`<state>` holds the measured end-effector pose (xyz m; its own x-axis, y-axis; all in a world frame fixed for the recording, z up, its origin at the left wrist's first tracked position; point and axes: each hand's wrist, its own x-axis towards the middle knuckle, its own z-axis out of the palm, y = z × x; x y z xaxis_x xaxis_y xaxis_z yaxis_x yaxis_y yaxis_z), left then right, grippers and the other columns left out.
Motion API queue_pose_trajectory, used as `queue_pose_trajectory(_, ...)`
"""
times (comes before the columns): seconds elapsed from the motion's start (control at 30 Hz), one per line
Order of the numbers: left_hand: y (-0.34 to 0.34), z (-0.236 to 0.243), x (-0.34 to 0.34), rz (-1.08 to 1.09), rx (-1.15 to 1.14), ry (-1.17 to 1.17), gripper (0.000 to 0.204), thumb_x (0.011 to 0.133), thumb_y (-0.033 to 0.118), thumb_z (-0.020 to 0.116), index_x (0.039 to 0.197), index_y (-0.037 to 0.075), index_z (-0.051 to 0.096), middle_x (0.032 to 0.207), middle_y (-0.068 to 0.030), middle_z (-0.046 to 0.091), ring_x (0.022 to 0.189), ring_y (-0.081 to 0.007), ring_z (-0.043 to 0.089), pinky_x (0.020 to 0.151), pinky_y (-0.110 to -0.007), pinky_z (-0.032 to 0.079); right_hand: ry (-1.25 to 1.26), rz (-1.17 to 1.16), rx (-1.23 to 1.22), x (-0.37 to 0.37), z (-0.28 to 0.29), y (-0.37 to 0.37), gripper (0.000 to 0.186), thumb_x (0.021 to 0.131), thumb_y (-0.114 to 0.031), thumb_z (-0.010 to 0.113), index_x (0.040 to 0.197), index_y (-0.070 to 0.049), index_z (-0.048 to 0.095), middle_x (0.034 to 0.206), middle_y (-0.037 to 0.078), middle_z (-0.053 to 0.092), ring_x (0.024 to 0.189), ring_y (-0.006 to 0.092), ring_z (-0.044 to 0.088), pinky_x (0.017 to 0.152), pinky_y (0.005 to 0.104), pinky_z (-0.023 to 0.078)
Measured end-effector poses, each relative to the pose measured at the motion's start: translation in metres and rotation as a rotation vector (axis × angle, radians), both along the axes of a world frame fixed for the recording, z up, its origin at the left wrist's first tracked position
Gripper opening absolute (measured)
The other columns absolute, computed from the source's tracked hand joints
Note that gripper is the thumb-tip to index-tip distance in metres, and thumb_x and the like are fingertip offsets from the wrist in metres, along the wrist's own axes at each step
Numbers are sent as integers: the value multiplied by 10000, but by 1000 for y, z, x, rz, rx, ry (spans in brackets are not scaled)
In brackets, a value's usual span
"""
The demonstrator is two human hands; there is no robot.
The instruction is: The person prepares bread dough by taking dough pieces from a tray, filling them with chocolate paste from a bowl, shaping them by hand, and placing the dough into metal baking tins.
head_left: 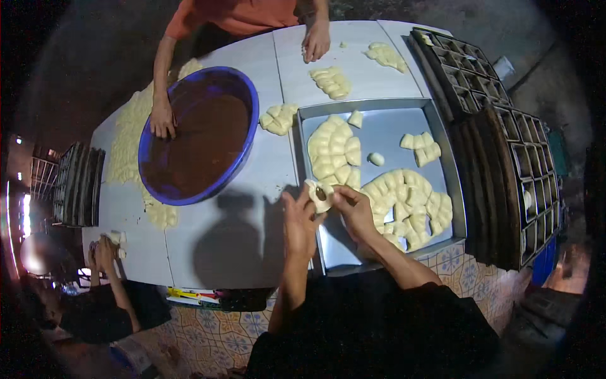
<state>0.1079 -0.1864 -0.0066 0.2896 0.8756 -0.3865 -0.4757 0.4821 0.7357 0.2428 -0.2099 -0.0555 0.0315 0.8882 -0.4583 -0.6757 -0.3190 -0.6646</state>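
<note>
Between my two hands is a small piece of pale dough with dark brown filling showing in its middle. My left hand supports it from the left with thumb and fingers. The fingertips of my right hand pinch its right edge. Both hands are over the near left part of a shallow metal tray. Inside the tray lie a scored slab of dough, a larger cut mass, a small cluster and one round dough ball.
A large blue basin of brown filling stands left on the white table; a co-worker's hand reaches into it. Another person's hands work at lower left. Stacked compartmented moulds line the right side. More dough lies beyond the basin.
</note>
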Motion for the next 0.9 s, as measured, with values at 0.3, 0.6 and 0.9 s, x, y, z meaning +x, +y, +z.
queue_pose_trajectory(0.3,-40,-4,14,-111,375,296,231,911,62,579,1064,-111,589,1060,-121,545,891,-157,617,772,-248,549,-663,-174,623,28,27,-34,258,810,0,622,1068,0,611,1050,128,540,990,235,539,834,305,442)
queue_pose_trajectory(0.6,-51,-20,36,-25,378,284,352,853,81,673,1130,-17,480,867,-69,581,756,-125,581,601,-219,511,-862,88,448,42,37,-52,257,895,-142,600,1083,32,619,944,90,624,873,139,578,721,287,469)
queue_pose_trajectory(0.9,-37,-29,31,-30,749,169,655,749,-85,581,1337,6,306,1124,-150,490,1070,-247,542,914,-378,480,-735,520,302,105,10,-17,388,841,-78,579,1224,-18,574,966,115,659,746,146,631,660,273,510)
